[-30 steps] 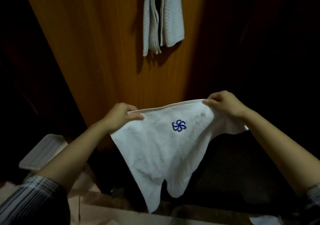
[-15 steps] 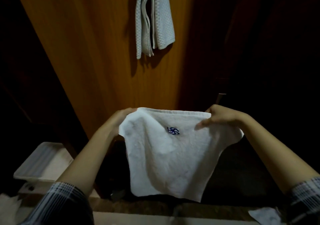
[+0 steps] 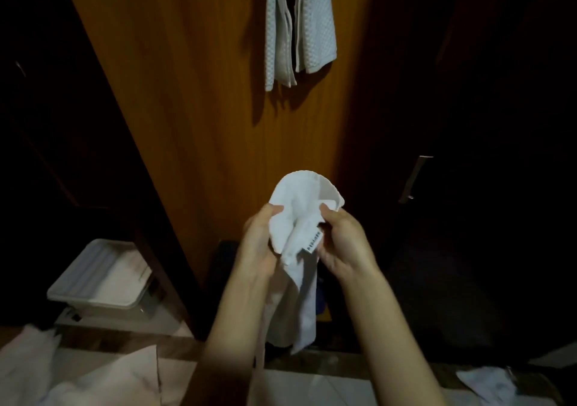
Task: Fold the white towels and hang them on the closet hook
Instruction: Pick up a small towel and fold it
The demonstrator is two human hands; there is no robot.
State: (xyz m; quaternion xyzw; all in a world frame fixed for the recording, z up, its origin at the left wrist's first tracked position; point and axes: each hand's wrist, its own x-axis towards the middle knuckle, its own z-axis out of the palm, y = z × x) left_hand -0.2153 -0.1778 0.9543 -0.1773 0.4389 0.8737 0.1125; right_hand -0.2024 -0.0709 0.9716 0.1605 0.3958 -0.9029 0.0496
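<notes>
Left hand (image 3: 260, 243) and right hand (image 3: 342, 243) grip white towel (image 3: 298, 215).

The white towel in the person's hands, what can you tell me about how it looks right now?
The white towel looks like soft terry cloth, gathered into a fold with a rounded loop at the top and its loose end hanging down between the forearms. A small label with dark print shows near the middle. The left hand grips its left side and the right hand pinches its right side. It is held in the air before the wooden closet door.
</notes>
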